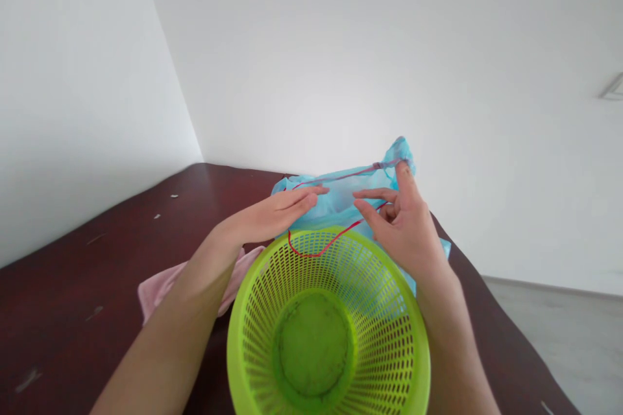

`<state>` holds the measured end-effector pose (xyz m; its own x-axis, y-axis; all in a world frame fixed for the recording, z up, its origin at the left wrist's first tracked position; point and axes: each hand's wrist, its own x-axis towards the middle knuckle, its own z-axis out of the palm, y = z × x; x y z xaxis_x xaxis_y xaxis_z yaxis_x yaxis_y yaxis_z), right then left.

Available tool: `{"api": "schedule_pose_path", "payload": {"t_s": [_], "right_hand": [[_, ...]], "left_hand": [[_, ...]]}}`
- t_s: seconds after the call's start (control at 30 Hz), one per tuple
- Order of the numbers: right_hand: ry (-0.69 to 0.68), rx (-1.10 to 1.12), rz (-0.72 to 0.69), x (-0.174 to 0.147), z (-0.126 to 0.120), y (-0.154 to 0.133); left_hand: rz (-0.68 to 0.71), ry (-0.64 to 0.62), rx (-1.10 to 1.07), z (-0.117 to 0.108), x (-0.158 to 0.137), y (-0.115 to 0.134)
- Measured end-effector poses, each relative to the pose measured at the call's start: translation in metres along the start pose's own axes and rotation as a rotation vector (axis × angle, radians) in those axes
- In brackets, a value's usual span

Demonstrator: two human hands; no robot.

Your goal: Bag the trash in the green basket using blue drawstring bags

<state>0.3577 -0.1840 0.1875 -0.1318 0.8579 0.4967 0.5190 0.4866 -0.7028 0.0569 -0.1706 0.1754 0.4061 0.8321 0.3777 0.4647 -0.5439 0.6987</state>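
Right hand (411,224) props up blue bag (337,205); left hand (272,215) seems partly inside.

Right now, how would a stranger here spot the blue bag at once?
Start with the dark red table and find the round green basket low in the picture. Just past it, the blue bag spans from the left hand to the right hand. It's thin, see-through plastic with a red cord, unlike the slotted basket or the pink cloth.
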Motion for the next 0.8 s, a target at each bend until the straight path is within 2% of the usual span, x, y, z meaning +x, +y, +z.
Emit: {"api": "schedule_pose_path", "payload": {"t_s": [0.13,0.3,0.43,0.57,0.63,0.7,0.8], "right_hand": [[-0.019,-0.047,0.000,0.000,0.002,0.003],[0.022,-0.102,-0.062,0.003,0.000,0.005],[0.035,-0.181,-0.069,0.005,0.000,0.005],[0.009,-0.158,-0.068,0.005,0.002,0.000],[-0.018,-0.128,-0.060,0.004,0.002,-0.003],[-0.041,-0.081,-0.069,0.003,0.002,-0.006],[-0.014,-0.041,-0.143,0.002,0.001,-0.006]], "left_hand": [[-0.059,0.091,-0.007,0.005,0.006,-0.026],[-0.078,0.184,0.000,-0.001,0.014,-0.041],[-0.074,0.195,0.028,-0.004,0.017,-0.039],[-0.007,0.230,-0.026,0.000,0.017,-0.023],[0.037,0.196,-0.020,0.003,0.017,-0.014],[0.064,0.104,-0.004,0.006,0.019,-0.010],[0.081,0.041,0.019,0.012,0.025,-0.021]]}}
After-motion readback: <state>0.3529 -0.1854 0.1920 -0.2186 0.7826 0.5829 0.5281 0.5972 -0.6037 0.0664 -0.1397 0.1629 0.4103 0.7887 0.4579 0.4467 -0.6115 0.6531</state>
